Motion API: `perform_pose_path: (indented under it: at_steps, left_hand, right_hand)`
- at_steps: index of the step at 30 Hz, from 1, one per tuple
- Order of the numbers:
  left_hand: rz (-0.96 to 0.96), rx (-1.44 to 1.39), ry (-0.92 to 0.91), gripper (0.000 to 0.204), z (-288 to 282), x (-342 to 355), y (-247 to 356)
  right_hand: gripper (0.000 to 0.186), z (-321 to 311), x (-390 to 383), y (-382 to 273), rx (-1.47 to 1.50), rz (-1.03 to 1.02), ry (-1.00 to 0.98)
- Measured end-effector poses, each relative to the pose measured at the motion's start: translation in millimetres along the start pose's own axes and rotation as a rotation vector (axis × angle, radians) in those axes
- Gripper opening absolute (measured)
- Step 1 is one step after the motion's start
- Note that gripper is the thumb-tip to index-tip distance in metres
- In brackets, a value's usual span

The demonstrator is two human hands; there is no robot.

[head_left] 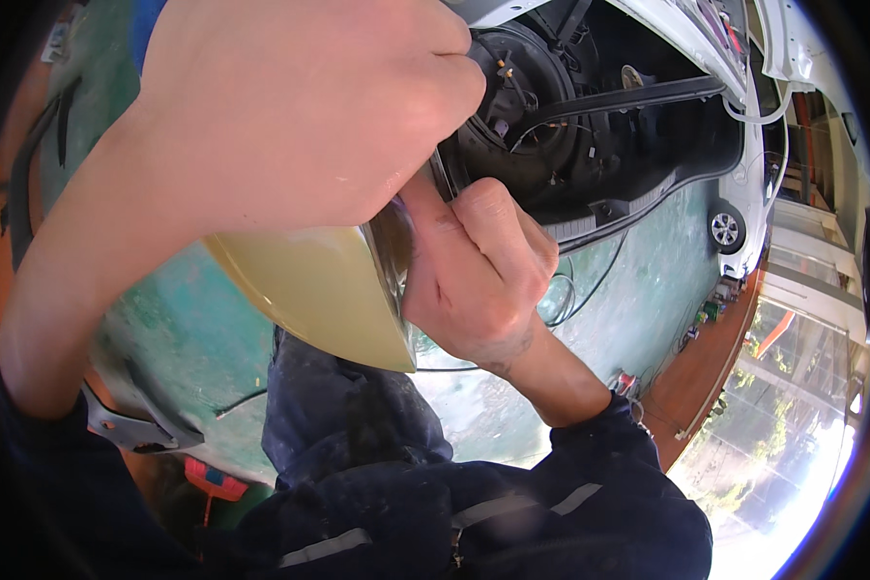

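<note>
My left hand (309, 106) looms large at the upper left, its fingers curled over the top of a pale yellow curved car body panel (314, 290). What that hand grips, if anything, is hidden behind its knuckles. Closed as well, my right hand (478, 271) is at the panel's right edge, beside a shiny dark strip (389, 242). Its fingertips are turned away, so whatever they hold cannot be made out. Just beyond both hands lies the open car trunk (648, 145), a dark cavity with a round well (522, 87) containing loose wires and connectors.
A black bar (638, 97) crosses the trunk opening. My legs (348, 416) stand close below the panel on a green floor (203, 338). A cable (599, 290) lies at the right. A removed dark trim part (145, 425) is at the lower left, and another white car (735, 222) stands farther right.
</note>
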State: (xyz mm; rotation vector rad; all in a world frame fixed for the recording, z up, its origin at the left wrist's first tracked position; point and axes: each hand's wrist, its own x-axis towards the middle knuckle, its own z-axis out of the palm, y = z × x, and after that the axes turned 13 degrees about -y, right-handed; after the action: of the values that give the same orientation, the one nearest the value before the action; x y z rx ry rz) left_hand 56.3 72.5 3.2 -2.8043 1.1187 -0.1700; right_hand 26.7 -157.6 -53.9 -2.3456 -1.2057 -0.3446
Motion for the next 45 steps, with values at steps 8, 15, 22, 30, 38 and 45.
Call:
perform_pose_path:
  at_steps: [8,15,22,30,38,45]
  left_hand:
    - [0.099,0.036,0.018,0.038,-19.4,0.1,-11.0]
    - [-0.029,0.155,0.258,0.039,-21.5,5.5,-3.8]
    - [0.154,0.042,0.087,0.015,-26.0,22.1,38.9]
    - [0.212,0.052,-0.12,0.018,-31.0,21.2,56.4]
    - [0.262,0.005,-0.239,0.016,-37.5,14.6,44.7]
    - [0.377,-0.021,-0.229,0.018,-41.0,14.0,31.1]
  right_hand:
    - [0.069,-37.6,-107.1,-42.1,1.054,0.537,0.048]
    - [0.039,-19.1,-135.2,-62.1,0.919,0.577,0.032]
    - [0.024,31.1,-164.0,-72.8,0.769,0.778,0.359]
    - [0.031,77.2,-131.4,-51.6,0.718,0.523,0.64]
    - [0.029,97.0,-99.0,-25.8,0.335,0.548,0.715]
    - [0.04,103.6,-110.7,-20.5,0.258,0.541,0.63]
